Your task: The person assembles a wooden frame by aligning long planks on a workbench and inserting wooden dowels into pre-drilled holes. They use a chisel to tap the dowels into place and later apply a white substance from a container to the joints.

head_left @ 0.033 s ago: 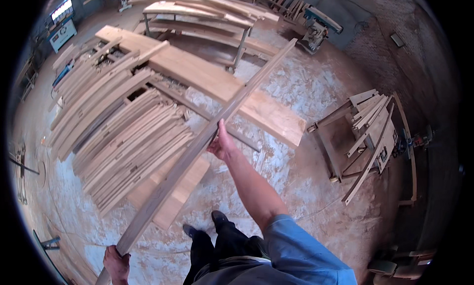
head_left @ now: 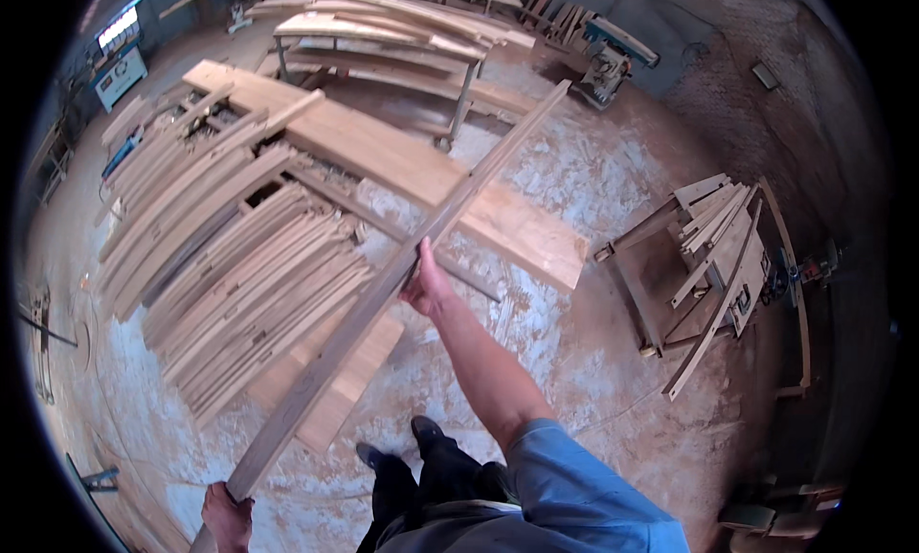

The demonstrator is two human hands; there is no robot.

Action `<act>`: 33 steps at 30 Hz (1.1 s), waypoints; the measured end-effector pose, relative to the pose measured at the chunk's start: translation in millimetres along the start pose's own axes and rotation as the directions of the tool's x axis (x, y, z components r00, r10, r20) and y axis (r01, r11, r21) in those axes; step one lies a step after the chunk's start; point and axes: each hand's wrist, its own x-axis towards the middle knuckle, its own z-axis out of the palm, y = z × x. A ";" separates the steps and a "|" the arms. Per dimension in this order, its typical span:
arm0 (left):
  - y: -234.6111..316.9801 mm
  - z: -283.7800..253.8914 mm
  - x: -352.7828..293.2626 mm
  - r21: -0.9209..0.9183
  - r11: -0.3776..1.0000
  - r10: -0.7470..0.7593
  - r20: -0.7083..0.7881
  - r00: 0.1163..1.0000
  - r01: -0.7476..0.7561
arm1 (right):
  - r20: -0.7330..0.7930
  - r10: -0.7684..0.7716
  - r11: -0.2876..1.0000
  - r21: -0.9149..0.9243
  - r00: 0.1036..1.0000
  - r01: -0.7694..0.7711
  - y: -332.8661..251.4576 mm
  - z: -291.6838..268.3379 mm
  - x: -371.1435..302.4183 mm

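A long, narrow wooden plank [head_left: 328, 363] runs diagonally across the view, from lower left to upper right, held above the stacked wood. My left hand [head_left: 228, 517] is wrapped round its near part at the lower left. Farther along, my right hand [head_left: 427, 283] grips its right edge near the middle, thumb upward; the plank hides some of those fingers. Beneath and to the left lie rows of slightly curved wooden slats [head_left: 258, 309], some with cut slots. The plank crosses over a wide, thick pale board [head_left: 378, 153] beyond the slats.
Behind stands a metal-legged rack [head_left: 459, 103] piled with boards. At right, a low frame [head_left: 627, 290] carries loose wood strips [head_left: 718, 218]. A machine [head_left: 603, 74] stands at the far right, a blue-and-white cabinet [head_left: 120, 77] at the far left. Another pale board [head_left: 347, 390] lies before my feet.
The view has shifted very slightly. Both hands keep their hold on the plank, which has hardly moved.
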 end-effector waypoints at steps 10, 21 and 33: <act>1.9 18.9 8.3 0.032 0.996 -0.081 -0.004 0.997 0.081 | -0.031 0.026 1.000 0.011 0.999 -0.025 -9.1 -4.6 34.6; 18.5 -3.7 0.8 -0.052 0.998 -0.053 -0.159 0.986 0.045 | 0.025 0.095 0.995 0.027 0.995 -0.096 -29.0 -34.1 45.1; -15.3 -14.2 -65.0 -0.113 0.992 -0.089 -0.229 0.969 0.064 | 0.010 -0.170 0.982 -0.080 0.985 0.170 -5.1 35.8 -60.2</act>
